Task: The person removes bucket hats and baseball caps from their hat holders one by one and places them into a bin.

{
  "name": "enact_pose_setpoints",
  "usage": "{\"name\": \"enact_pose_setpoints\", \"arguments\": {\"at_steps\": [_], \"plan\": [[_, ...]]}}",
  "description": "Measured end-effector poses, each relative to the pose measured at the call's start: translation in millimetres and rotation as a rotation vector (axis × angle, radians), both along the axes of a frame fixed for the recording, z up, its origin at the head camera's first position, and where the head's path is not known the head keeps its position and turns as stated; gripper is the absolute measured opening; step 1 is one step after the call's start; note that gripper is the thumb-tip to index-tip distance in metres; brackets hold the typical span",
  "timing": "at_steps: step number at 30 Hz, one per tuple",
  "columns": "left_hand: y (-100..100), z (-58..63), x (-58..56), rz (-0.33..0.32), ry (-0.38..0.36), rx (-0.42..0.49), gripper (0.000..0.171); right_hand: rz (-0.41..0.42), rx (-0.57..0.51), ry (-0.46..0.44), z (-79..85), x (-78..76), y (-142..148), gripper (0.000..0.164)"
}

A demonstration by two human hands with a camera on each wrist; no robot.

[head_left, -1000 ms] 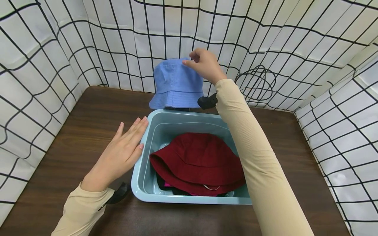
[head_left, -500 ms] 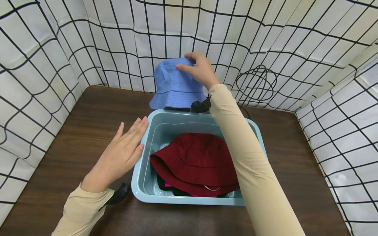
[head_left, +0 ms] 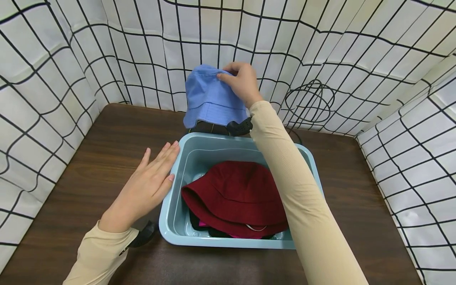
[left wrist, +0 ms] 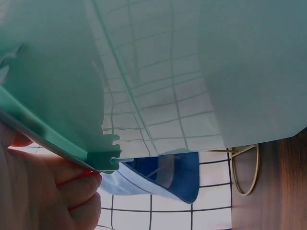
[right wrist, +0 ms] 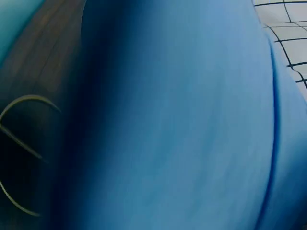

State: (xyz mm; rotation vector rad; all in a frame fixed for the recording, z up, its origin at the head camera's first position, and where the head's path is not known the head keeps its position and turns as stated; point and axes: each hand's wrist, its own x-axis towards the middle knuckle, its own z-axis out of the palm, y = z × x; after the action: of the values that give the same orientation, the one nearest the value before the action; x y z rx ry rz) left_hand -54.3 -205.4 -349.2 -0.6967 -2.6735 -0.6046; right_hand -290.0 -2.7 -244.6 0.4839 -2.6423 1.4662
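Note:
At the back, a light blue bucket hat (head_left: 211,99) has its crown pinched between the thumb and fingers of my right hand (head_left: 244,81). Its brim is raised over something dark with thin pale lines (head_left: 206,127). The hat's blue cloth (right wrist: 192,115) fills most of the right wrist view. My left hand (head_left: 144,184) rests with straight fingers along the left rim of a pale blue plastic basin (head_left: 224,152). In the left wrist view, fingers (left wrist: 79,187) touch the rim's edge. A dark red bucket hat (head_left: 236,194) lies in the basin over black and pink cloth, partly hidden.
A brown wooden tabletop (head_left: 356,190) carries the basin. White panels with a black wire grid (head_left: 149,51) stand around the back and sides. A coil of black wire (head_left: 310,101) hangs at the back right.
My right hand has moved left onto the blue hat's crown and pinched it. The hat has tilted and risen slightly, showing more of the dark thing beneath. My left hand stays put.

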Motion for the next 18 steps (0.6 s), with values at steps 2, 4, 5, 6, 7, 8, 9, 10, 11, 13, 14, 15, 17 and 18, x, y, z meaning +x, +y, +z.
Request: {"name": "enact_pose_setpoints", "arguments": {"at_steps": [2,4,5,6,7,8,9,10,11,13,14,15,17,18], "plan": [[0.0,0.0,-0.1,0.000,-0.001,-0.001,0.062,0.000,-0.026,-0.008,0.9,1.4,-1.0,0.019],[0.0,0.0,-0.2,-0.002,-0.001,-0.001,0.062,0.001,-0.051,-0.008,2.5,2.7,-1.4,0.018],[-0.1,0.0,-0.1,-0.002,-0.002,-0.001,0.063,0.000,-0.058,-0.002,3.5,3.2,-1.2,0.018],[-0.2,0.0,0.0,-0.001,-0.002,-0.001,0.063,-0.001,-0.068,0.004,4.8,3.5,-0.9,0.017],[-0.3,0.0,0.1,-0.002,-0.002,-0.001,0.063,-0.004,-0.084,0.004,6.3,3.9,-0.4,0.017],[-0.4,0.0,0.3,-0.001,-0.001,-0.002,0.063,-0.006,-0.101,0.009,7.9,4.2,0.1,0.017],[-0.6,0.0,0.5,0.000,-0.001,-0.002,0.063,-0.011,-0.112,0.021,9.6,4.4,0.8,0.016],[-0.8,0.0,0.7,0.001,-0.001,-0.001,0.063,-0.015,-0.128,0.027,11.3,4.5,1.6,0.016],[-0.7,0.0,0.7,0.001,0.000,-0.002,0.063,-0.021,-0.138,0.033,12.9,4.7,3.0,0.016],[-0.8,0.0,0.7,0.002,0.001,-0.003,0.063,-0.024,-0.152,0.049,15.8,5.1,5.4,0.015],[-0.8,0.0,0.8,0.002,0.003,-0.004,0.063,-0.021,-0.154,0.061,16.9,5.2,6.6,0.015],[-0.9,-0.1,0.8,0.002,0.003,-0.003,0.063,-0.016,-0.154,0.071,17.8,5.5,7.8,0.015],[-0.8,-0.2,0.6,0.001,0.005,-0.004,0.063,-0.003,-0.148,0.072,18.8,5.6,10.3,0.015],[-0.6,-0.3,0.4,0.001,0.005,-0.005,0.063,0.003,-0.142,0.068,19.0,5.7,11.5,0.014]]}}
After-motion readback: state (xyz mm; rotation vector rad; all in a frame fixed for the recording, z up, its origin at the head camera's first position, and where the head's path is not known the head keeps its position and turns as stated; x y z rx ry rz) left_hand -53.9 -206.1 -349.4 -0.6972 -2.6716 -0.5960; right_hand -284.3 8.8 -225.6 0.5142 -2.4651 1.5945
